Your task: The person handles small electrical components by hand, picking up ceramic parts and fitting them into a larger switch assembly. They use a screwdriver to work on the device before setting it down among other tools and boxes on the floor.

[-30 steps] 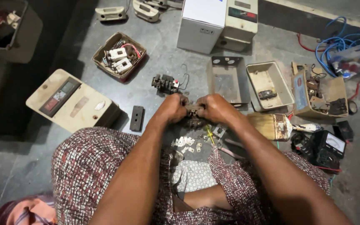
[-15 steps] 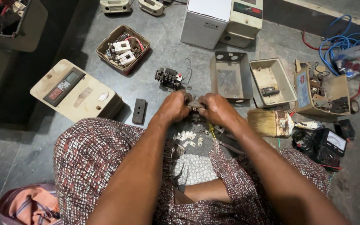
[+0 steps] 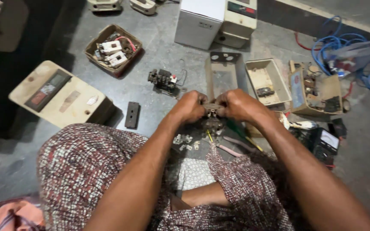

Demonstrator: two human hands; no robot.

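Both my hands meet in the middle over the grey floor. My left hand [image 3: 190,107] and my right hand [image 3: 237,105] together grip a small dark electrical part [image 3: 213,109] between the fingertips. Most of the part is hidden by my fingers. Below it lie several small pale metal bits [image 3: 185,141] and a yellow-handled screwdriver [image 3: 210,136] on the floor, by my patterned lap. A black contactor with wires [image 3: 163,80] sits just beyond my left hand.
An open grey metal box [image 3: 222,72] and a cream tray [image 3: 267,81] lie ahead. A brown box of switch parts [image 3: 113,49] and a beige casing [image 3: 56,94] are at left. White units [image 3: 215,19] stand behind. A black plate [image 3: 132,114], a meter [image 3: 324,143] and blue cable [image 3: 343,47] are around.
The view has shifted slightly; my hands stay together on the small part, with the fingers working it. Nothing was put down or picked up.
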